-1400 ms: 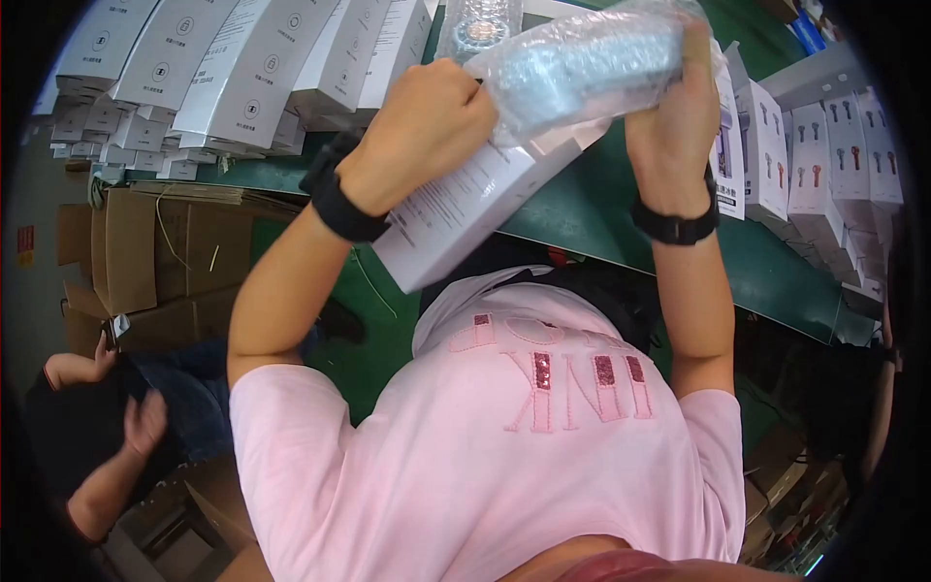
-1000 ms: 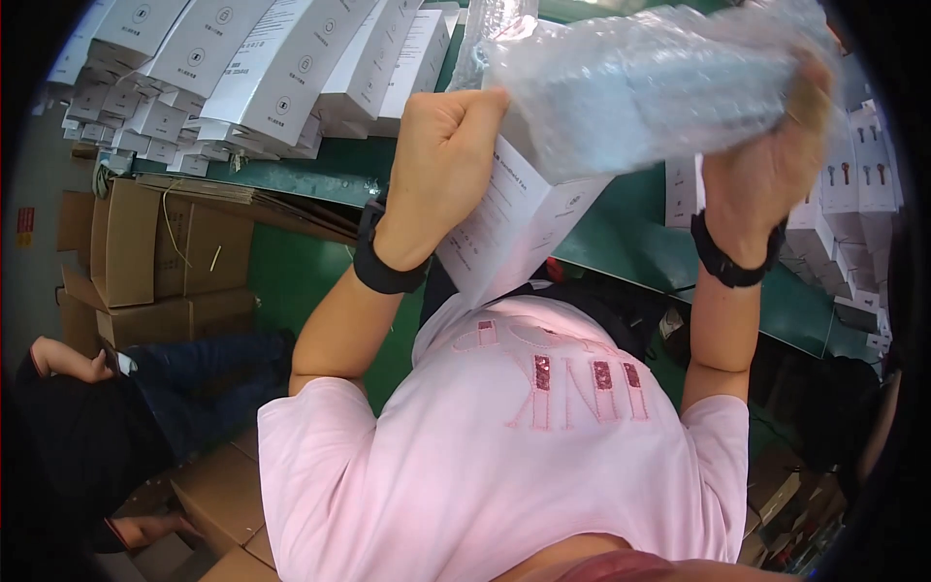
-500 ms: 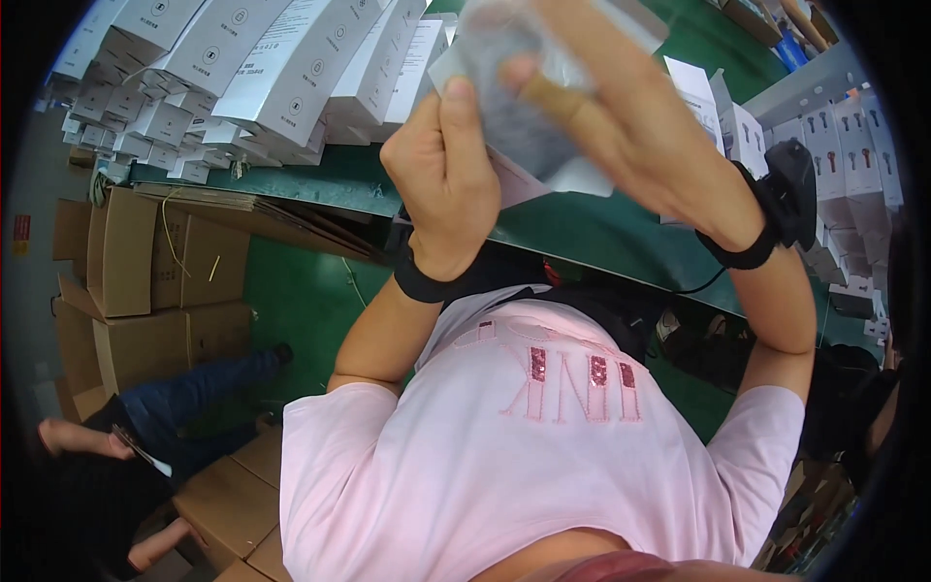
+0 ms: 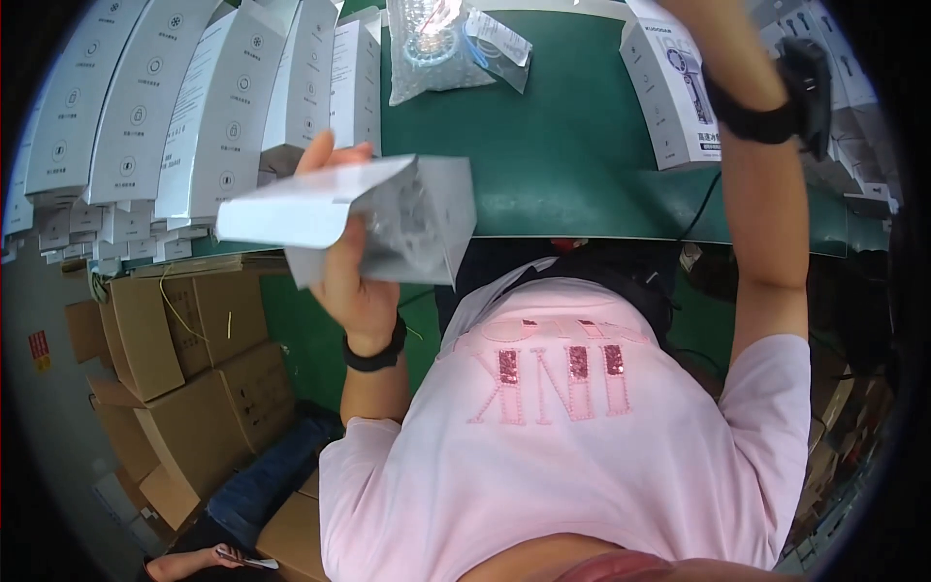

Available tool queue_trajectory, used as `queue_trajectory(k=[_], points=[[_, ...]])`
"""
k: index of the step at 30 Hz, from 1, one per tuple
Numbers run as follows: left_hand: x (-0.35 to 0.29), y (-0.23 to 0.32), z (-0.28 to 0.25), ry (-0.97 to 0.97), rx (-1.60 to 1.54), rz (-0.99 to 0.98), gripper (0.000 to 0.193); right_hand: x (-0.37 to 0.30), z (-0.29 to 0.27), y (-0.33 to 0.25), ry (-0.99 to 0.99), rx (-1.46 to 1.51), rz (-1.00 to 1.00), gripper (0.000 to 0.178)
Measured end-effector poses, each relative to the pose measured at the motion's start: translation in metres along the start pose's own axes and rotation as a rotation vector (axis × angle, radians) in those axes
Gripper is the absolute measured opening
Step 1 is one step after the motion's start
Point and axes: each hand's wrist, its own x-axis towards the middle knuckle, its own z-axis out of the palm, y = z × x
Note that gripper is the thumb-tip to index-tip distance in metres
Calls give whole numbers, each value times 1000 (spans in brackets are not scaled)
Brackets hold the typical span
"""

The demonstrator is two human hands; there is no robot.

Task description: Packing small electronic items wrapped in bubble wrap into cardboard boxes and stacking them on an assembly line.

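Note:
My left hand is closed around a white carton held tilted above the table's near edge. The carton's end faces right and stands open, with a flap out; clear bubble wrap shows inside, its contents hard to make out. My right hand reaches to the top edge at the right, its fingers cut off by the frame. Below it stands a white box with a handheld fan pictured on it. Farther back lie a bubble-wrap bag and a small clear bag with a blue cord and a paper slip.
Tall white cartons stand in a row at the left, with more stacked beneath. Others crowd the right side of the green table. Brown cardboard boxes are on the floor at left, where another person's hand holds a phone-like object.
My right hand has left the carton and moved up to the right. My left hand has brought the carton lower and to the left. The view has shifted, showing more of the table.

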Motion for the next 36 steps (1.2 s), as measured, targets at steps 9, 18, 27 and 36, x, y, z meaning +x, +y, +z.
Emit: queue_trajectory(k=[9, 18, 27, 36], points=[[2, 9, 23, -58, -141, -45, 67, -33, 169, 111, -83, -157, -76, 41], [26, -14, 69, -36, -85, -101, 41, -45, -28, -6, 19, 736, -51, 21], [25, -32, 61, -27, -250, -70, 47, -42, -14, -48, -552, -190, -445, 30], [19, -36, 61, -96, -6, -22, 65, -51, -29, -71, -586, -15, -433, 56]])
